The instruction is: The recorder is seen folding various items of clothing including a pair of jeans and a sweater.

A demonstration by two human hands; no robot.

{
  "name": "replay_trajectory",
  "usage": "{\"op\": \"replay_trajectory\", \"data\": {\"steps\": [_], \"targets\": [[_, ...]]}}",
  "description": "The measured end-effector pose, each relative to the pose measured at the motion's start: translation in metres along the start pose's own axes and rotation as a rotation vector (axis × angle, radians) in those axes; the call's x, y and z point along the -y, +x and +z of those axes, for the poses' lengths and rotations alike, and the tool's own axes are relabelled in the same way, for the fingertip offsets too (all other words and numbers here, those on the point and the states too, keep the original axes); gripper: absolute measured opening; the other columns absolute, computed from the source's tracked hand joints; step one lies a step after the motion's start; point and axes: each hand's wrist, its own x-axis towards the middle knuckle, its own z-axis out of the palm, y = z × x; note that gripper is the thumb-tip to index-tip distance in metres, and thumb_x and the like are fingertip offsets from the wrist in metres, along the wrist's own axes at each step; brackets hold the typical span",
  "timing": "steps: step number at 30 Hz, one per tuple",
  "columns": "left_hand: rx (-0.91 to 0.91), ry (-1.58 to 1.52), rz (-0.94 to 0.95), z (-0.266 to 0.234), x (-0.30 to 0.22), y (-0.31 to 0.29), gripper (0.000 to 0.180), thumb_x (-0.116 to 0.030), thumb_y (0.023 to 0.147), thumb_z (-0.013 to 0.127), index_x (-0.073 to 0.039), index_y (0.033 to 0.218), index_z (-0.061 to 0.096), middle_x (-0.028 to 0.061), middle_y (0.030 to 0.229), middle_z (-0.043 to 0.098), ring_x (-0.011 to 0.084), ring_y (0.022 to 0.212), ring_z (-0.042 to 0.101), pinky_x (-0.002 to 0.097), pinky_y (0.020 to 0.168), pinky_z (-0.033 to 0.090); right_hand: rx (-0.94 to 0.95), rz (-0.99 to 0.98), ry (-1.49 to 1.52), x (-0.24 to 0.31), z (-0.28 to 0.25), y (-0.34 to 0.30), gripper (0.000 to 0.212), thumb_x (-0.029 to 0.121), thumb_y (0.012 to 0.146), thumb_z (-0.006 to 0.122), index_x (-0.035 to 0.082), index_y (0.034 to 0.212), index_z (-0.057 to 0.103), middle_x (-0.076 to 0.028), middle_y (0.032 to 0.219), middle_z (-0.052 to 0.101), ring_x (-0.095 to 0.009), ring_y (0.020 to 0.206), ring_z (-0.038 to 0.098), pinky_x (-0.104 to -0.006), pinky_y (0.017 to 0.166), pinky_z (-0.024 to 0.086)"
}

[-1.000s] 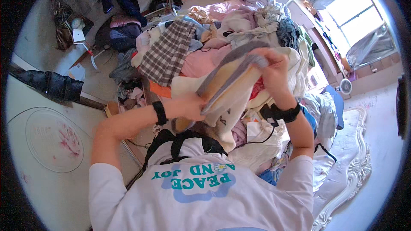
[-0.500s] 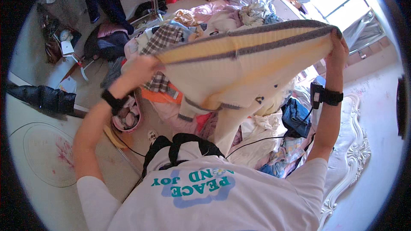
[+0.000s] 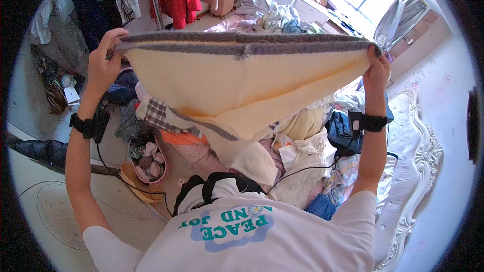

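A cream knitted sweater with grey trim hangs stretched between my two raised hands. My left hand pinches one end of the grey-edged band, fingers closed on it. At the other end, my right hand grips the band's corner. The band runs nearly level from hand to hand, and the knit sags below it in a wide curve. One cream sleeve dangles toward my chest. Much of the clothes pile behind is hidden by the sweater.
Heaped clothes cover the bed, including blue jeans and a checked cloth. A pink basket holding small garments stands on the floor. An ornate white headboard is at right. Hanging clothes, among them a red garment, line the back left.
My left hand has moved up and to the left, pulling the sweater's band wide and level. My right hand has shifted slightly left and down. Both hands keep their hold.
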Motion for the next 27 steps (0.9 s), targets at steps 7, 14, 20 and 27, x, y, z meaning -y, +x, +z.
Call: {"op": "replay_trajectory", "data": {"steps": [7, 14, 20, 27], "targets": [[0.229, 0.335, -0.102, -0.002, 0.026, -0.022, 0.021, -0.004, 0.073, 0.060, -0.009, 0.094, 0.061, 0.0150, 0.086, 0.063, 0.0344, 0.080, 0.061, 0.0384, 0.067, 0.048, 0.004, -0.318, -0.324, 0.031, 0.068, -0.070, 0.026, -0.004, 0.082, 0.052, -0.001, 0.108, 0.058, -0.010, 0.093, 0.063, -0.016, 0.081, 0.060, -0.0254, 0.072, 0.048], [-0.032, -0.303, -0.018, 0.054, -0.041, -0.011, 0.021, 0.008, 0.066, 0.059, -0.003, 0.084, 0.062, 0.0124, 0.094, 0.066, 0.0273, 0.088, 0.064, 0.0318, 0.079, 0.049, 0.810, -0.128, 0.458, 0.046, 0.141, -0.138, 0.019, 0.011, 0.087, 0.055, -0.002, 0.075, 0.061, -0.019, 0.077, 0.064, -0.031, 0.072, 0.065, -0.0404, 0.063, 0.054], [0.111, -0.441, 0.409, 0.092, -0.136, -0.005, 0.020, 0.007, 0.057, 0.059, -0.007, 0.071, 0.061, 0.0069, 0.084, 0.065, 0.0256, 0.091, 0.061, 0.0365, 0.084, 0.047, 0.992, -0.375, 0.021, -0.021, 0.195, -0.105, 0.008, -0.003, 0.073, 0.065, -0.002, 0.081, 0.065, -0.010, 0.086, 0.062, -0.020, 0.080, 0.059, -0.0282, 0.078, 0.046], [0.096, -0.450, 0.232, 0.095, -0.149, -0.029, 0.024, 0.010, 0.053, 0.058, -0.008, 0.068, 0.062, 0.0056, 0.077, 0.063, 0.0245, 0.090, 0.058, 0.0367, 0.077, 0.047, 0.926, 0.264, 0.503, -0.042, 0.210, -0.126, 0.032, -0.009, 0.066, 0.072, 0.000, 0.090, 0.053, -0.004, 0.091, 0.055, -0.013, 0.087, 0.054, -0.0251, 0.080, 0.044]]}}
